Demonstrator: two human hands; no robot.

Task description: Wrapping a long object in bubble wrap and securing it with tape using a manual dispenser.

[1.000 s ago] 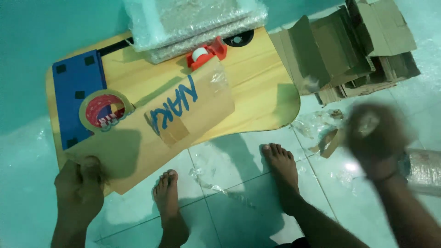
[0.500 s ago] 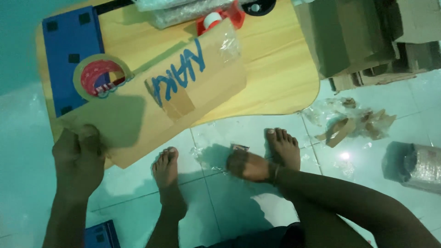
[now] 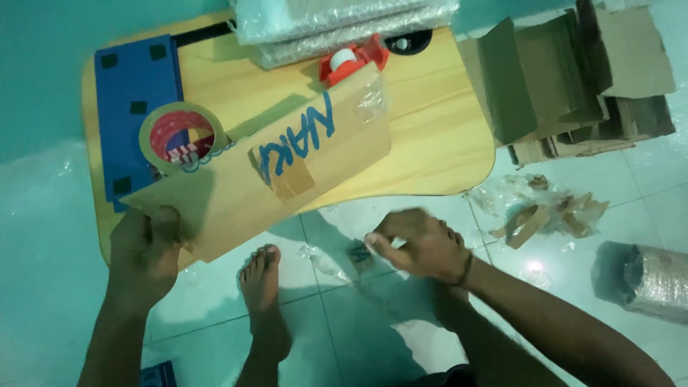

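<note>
over the low bench [image 3: 444, 154], left hand [image 3: 147, 254] clamps the cardboard sheet [image 3: 287, 172] — right hand [image 3: 419, 244] pinches a small scrap; taping seems next, needing the tape roll [image 3: 179, 136].

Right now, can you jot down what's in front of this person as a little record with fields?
Setting: teal tiled floor, seen from above
Left hand: grips the lower corner of a cardboard sheet bearing blue lettering and a brown tape patch
Right hand: low over the floor, fingers pinched near a small clear scrap; blurred, contents unclear
Low wooden table: carries a brown tape roll, blue panel, red tape dispenser, bubble-wrapped bundle
Right side: folded cardboard pile, torn tape scraps, wrapped roll
Also visible: the person's bare feet
</note>
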